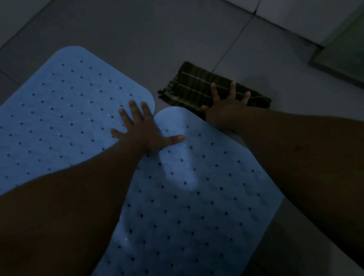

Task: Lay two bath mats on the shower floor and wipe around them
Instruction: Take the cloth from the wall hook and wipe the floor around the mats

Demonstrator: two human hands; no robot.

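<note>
With your left hand (pixel 143 136) spread flat across the two mats (pixel 66 116) lying on the floor (pixel 138 43), keep your right hand's fingers (pixel 231 88) wide on the soft folded cloth (pixel 196 84) beside them, pressing flat since limp cloth bunches easily.

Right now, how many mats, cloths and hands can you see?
Blue mats: 2, left mat and right mat
Dark cloths: 1, the cloth
Hands: 2, left hand and right hand
Total: 5
</note>
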